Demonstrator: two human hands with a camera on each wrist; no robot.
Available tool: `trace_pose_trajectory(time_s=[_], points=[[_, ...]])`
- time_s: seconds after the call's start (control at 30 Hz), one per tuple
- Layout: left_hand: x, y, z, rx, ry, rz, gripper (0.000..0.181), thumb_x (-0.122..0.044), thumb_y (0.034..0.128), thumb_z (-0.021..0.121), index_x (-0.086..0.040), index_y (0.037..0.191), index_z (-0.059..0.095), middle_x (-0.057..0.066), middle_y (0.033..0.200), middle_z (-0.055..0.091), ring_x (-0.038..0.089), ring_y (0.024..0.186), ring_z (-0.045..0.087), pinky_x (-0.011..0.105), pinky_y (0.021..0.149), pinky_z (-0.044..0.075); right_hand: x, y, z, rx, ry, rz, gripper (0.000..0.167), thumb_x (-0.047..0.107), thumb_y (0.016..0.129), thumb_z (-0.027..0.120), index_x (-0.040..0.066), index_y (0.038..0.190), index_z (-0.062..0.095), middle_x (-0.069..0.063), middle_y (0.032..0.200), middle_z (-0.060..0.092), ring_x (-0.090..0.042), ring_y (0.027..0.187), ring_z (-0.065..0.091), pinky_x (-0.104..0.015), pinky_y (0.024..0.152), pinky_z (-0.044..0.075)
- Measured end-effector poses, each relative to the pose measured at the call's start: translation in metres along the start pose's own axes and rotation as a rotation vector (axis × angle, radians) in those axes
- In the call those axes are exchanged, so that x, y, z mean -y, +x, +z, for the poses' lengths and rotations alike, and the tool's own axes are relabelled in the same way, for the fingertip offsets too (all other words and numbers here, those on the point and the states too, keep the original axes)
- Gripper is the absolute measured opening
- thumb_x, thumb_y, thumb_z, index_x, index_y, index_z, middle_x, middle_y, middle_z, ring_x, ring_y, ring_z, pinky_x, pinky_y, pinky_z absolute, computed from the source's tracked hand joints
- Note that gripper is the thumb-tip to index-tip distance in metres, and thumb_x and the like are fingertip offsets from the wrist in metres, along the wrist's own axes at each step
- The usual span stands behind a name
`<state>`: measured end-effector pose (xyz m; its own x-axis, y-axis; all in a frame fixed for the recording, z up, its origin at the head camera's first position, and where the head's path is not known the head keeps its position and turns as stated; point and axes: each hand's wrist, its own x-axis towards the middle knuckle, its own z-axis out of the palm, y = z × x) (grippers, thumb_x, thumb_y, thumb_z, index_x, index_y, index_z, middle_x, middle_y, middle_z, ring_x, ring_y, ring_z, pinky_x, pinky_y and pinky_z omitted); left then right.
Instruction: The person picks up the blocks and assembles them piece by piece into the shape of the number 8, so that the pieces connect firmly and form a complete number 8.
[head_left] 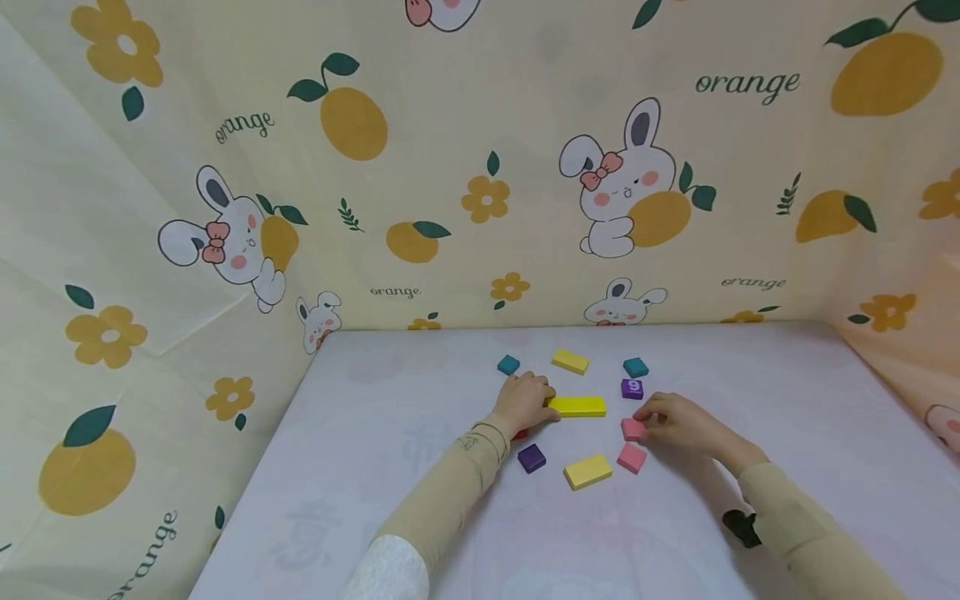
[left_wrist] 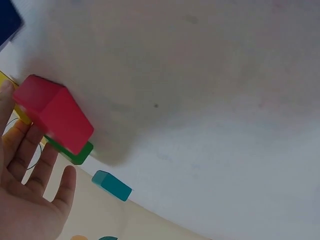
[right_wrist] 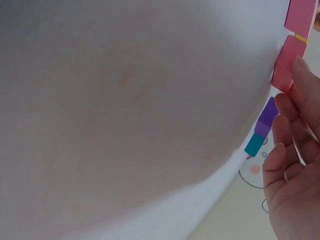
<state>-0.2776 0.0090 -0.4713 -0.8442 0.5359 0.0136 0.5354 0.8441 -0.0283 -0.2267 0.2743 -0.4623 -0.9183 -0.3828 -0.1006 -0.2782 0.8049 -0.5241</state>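
In the head view my left hand (head_left: 523, 402) pinches the left end of a long bright yellow block (head_left: 581, 407), thumb nearer me and fingers on the far side. A red block (left_wrist: 55, 115) stands beside that hand, mostly hidden by the wrist in the head view. Behind it in the left wrist view lies a green block (left_wrist: 77, 154). My right hand (head_left: 686, 423) holds a pink block (head_left: 633, 429) between thumb and index finger. Just nearer me is a second pink block (head_left: 632, 458); a purple block (head_left: 632, 388) bearing a numeral lies beyond.
More blocks form a loose ring: a teal one (head_left: 508, 365), a yellow one (head_left: 570, 361) and another teal one (head_left: 636, 367) at the back; a dark purple one (head_left: 532, 458) and a yellow one (head_left: 588, 472) in front. A patterned cloth (head_left: 465, 125) rises behind the white table (head_left: 360, 400).
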Motion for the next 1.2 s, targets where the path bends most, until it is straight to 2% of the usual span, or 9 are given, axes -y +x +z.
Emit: trace_pose_trajectory(time_s=[0.27, 0.47, 0.7, 0.93, 1.2], points=[[0.0, -0.001, -0.002, -0.005, 0.016, 0.022, 0.039, -0.053, 0.0805, 0.062, -0.026, 0.108, 0.07, -0.01, 0.093, 0.064, 0.009, 0.08, 0.051, 0.022, 0.068, 0.038, 0.005, 0.004, 0.005, -0.012, -0.001, 0.006, 0.025, 0.018, 0.082, 0.069, 0.007, 0.105, 0.068, -0.004, 0.097, 0.064, -0.017, 0.088, 0.053, -0.034, 0.077, 0.05], [-0.001, -0.001, -0.002, 0.002, 0.022, 0.024, 0.039, -0.053, 0.0812, 0.061, -0.026, 0.108, 0.069, -0.01, 0.094, 0.064, 0.009, 0.082, 0.052, 0.022, 0.07, 0.039, 0.01, 0.005, 0.008, -0.018, -0.001, 0.026, 0.026, 0.019, 0.082, 0.069, 0.008, 0.106, 0.068, -0.01, 0.105, 0.064, -0.023, 0.095, 0.055, -0.04, 0.082, 0.052], [-0.001, -0.002, -0.001, 0.012, 0.034, 0.024, 0.038, -0.053, 0.0816, 0.061, -0.027, 0.107, 0.069, -0.01, 0.095, 0.063, 0.009, 0.084, 0.053, 0.023, 0.071, 0.039, 0.014, 0.009, 0.01, -0.01, -0.012, 0.033, 0.027, 0.02, 0.083, 0.069, 0.008, 0.106, 0.068, -0.011, 0.107, 0.064, -0.026, 0.099, 0.055, -0.045, 0.086, 0.05], [-0.001, -0.002, -0.002, 0.009, 0.049, 0.022, 0.039, -0.054, 0.082, 0.06, -0.027, 0.11, 0.069, -0.011, 0.095, 0.063, 0.009, 0.083, 0.052, 0.024, 0.072, 0.04, 0.014, 0.011, 0.012, -0.022, -0.034, 0.055, 0.027, 0.021, 0.082, 0.069, 0.009, 0.107, 0.069, -0.01, 0.108, 0.064, -0.027, 0.102, 0.054, -0.045, 0.088, 0.05], [0.0, -0.002, 0.0, 0.004, 0.035, 0.02, 0.04, -0.054, 0.0819, 0.06, -0.028, 0.112, 0.068, -0.011, 0.096, 0.063, 0.008, 0.083, 0.052, 0.023, 0.072, 0.039, 0.015, 0.012, 0.012, -0.029, -0.042, 0.028, 0.027, 0.021, 0.082, 0.069, 0.008, 0.106, 0.069, -0.011, 0.108, 0.064, -0.027, 0.101, 0.054, -0.046, 0.088, 0.049]])
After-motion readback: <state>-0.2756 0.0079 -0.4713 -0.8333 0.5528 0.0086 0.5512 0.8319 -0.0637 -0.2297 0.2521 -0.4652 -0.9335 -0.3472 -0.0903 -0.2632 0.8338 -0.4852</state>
